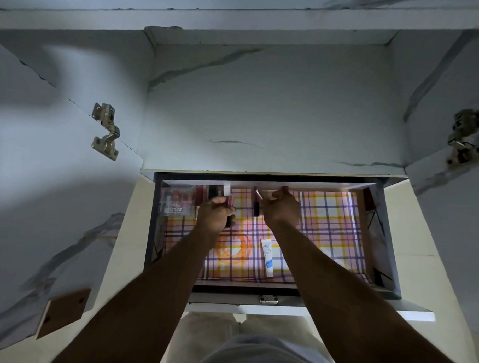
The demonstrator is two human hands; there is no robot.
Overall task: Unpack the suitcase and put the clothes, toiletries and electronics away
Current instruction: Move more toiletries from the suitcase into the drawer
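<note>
Nearest the camera, the front wall of the open drawer [268, 292] carries a small metal latch [268, 300] at its middle, and both forearms cross over this edge into the drawer. The floor is covered by a plaid liner [332, 225] in pink, yellow and purple, with bare liner showing along the right half. A white tube [267, 257] lies lengthwise near the front, just inside the right forearm; it bears a blue mark and print too small to read. Farther in, the left hand [214, 214] is curled round a pink lip-gloss tube [230, 201], while the right hand [282, 210] pinches another slim pink tube [259, 194] at its fingertips. A dark slim stick [256, 209] lies between the hands. In the back left corner sits a clear-lidded palette [176, 202], its white lettering blurred, with small dark cosmetics [213, 191] beside it against the back wall. Beyond rises the marbled cabinet interior [273, 106], with a metal hinge [105, 130] on each open door.
</note>
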